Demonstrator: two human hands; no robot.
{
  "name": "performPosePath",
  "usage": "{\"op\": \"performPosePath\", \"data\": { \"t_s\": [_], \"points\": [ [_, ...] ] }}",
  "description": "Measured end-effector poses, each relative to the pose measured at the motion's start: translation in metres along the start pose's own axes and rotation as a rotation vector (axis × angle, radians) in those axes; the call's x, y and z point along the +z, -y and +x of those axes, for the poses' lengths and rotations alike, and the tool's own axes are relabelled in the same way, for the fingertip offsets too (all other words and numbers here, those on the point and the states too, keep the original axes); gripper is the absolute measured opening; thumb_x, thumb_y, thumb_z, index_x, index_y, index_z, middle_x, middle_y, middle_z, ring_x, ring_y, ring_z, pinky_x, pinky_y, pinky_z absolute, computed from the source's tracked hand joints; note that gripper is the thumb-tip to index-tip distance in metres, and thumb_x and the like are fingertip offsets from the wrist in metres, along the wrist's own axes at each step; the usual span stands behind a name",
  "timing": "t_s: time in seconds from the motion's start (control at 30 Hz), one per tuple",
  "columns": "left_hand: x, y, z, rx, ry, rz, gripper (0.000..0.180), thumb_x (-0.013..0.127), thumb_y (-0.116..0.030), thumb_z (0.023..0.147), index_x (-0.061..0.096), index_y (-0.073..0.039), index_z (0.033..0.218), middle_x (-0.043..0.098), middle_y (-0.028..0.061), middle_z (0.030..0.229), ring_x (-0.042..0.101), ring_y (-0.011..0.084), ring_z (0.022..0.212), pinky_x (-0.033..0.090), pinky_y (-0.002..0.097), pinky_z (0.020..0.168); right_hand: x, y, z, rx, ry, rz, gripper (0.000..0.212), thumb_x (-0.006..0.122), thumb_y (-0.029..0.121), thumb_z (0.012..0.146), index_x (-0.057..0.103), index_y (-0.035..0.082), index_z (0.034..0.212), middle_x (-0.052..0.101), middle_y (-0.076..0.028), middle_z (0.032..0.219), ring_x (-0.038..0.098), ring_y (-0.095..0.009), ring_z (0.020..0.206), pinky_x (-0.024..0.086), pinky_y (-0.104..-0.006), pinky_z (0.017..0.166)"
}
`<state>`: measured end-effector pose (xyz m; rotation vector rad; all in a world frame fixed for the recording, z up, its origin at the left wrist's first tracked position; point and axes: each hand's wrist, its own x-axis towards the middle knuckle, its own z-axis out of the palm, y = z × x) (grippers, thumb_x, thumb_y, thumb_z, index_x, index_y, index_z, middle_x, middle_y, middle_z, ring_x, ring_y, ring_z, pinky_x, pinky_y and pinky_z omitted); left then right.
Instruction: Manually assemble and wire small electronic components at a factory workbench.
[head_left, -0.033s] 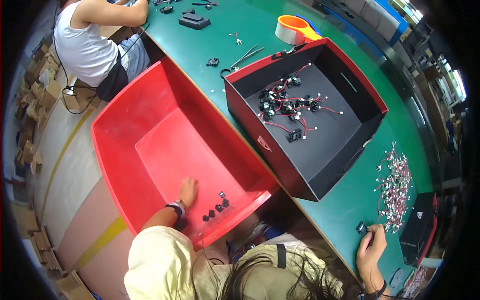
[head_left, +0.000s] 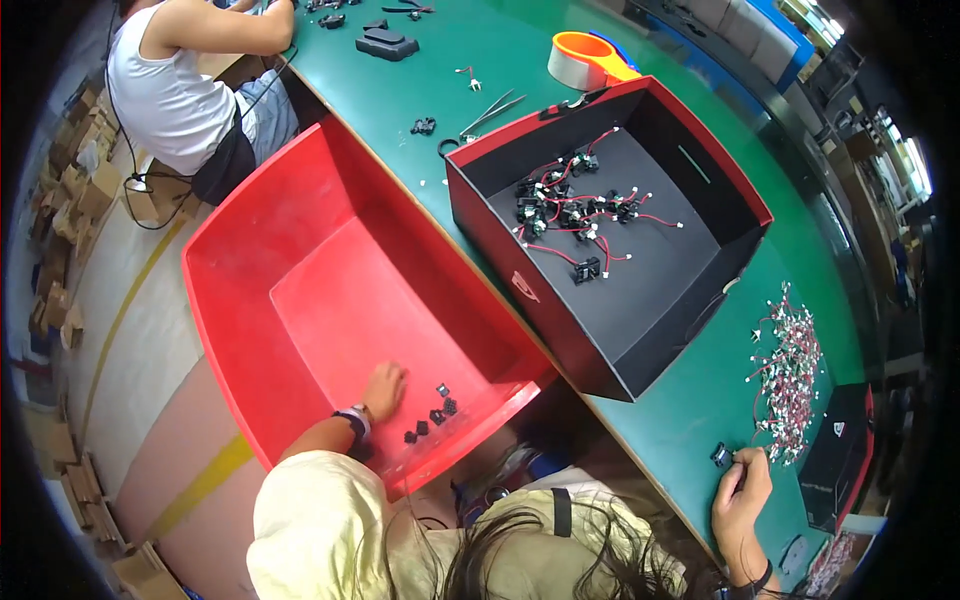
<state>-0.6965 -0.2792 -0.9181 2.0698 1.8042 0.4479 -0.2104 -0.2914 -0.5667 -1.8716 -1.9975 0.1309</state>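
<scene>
My left hand [head_left: 383,392] reaches into a large red plastic bin [head_left: 235,330], low over its floor. Its fingers are blurred and partly turned from view, so what they hold is unclear. Several small black plastic parts [head_left: 436,415] lie just to its right. Over on the green table, my right hand [head_left: 742,492] has thumb and fingers pinched together at a small black part [head_left: 721,455]. Just beyond those fingertips spreads a pile of short red, black and white wires with white connectors [head_left: 790,380].
A black box with red rims [head_left: 610,345] stands on the green table [head_left: 660,440], holding several wired black parts [head_left: 570,212]. Behind it are tweezers [head_left: 492,113] and an orange tape dispenser [head_left: 590,62]. A dark box [head_left: 838,460] sits at right. A co-worker [head_left: 185,85] sits far left.
My left hand has shifted slightly to the right inside the red bin. My right hand stays in place by the wire pile.
</scene>
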Motion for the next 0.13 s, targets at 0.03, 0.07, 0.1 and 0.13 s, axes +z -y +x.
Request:
{"op": "performPosePath", "data": {
  "t_s": [0.03, 0.07, 0.1, 0.13],
  "points": [
    [-0.007, -0.014, -0.002, 0.105, 0.108, -0.021, 0.033, 0.053, -0.018, 0.079, 0.047, -0.002, 0.108, 0.046, 0.0180, 0.110, 0.048, 0.0338, 0.095, 0.038, 0.0451, 0.082, 0.000, 0.002, 0.002, -0.024, -0.027, -0.011, 0.009, 0.041, -0.007, 0.073, 0.044, -0.001, 0.078, 0.041, -0.012, 0.066, 0.039, -0.022, 0.050, 0.031, -0.0310, 0.047],
    [-0.010, -0.018, -0.004, 0.112, 0.105, -0.022, 0.033, 0.053, -0.018, 0.079, 0.047, -0.002, 0.108, 0.046, 0.0180, 0.110, 0.048, 0.0338, 0.095, 0.038, 0.0451, 0.082, 0.000, 0.002, 0.002, -0.047, -0.054, -0.022, 0.010, 0.042, -0.008, 0.070, 0.045, 0.000, 0.077, 0.043, -0.013, 0.064, 0.039, -0.024, 0.046, 0.031, -0.0323, 0.044],
    [-0.013, -0.018, -0.005, 0.246, 0.243, -0.084, 0.046, 0.057, -0.024, 0.076, 0.043, -0.005, 0.115, 0.044, 0.0176, 0.116, 0.044, 0.0326, 0.104, 0.035, 0.0429, 0.090, 0.000, -0.001, 0.000, -0.073, -0.068, -0.027, 0.011, 0.042, -0.008, 0.070, 0.045, 0.000, 0.077, 0.043, -0.012, 0.064, 0.039, -0.023, 0.045, 0.031, -0.0321, 0.042],
    [-0.019, -0.012, -0.009, 0.374, 0.377, -0.144, 0.059, 0.061, -0.029, 0.072, 0.038, -0.009, 0.123, 0.041, 0.0172, 0.122, 0.040, 0.0315, 0.113, 0.032, 0.0406, 0.097, 0.001, -0.002, 0.000, -0.077, -0.069, -0.004, 0.012, 0.042, -0.008, 0.071, 0.045, 0.001, 0.078, 0.043, -0.012, 0.064, 0.040, -0.022, 0.046, 0.032, -0.0322, 0.043]
  ]
}}
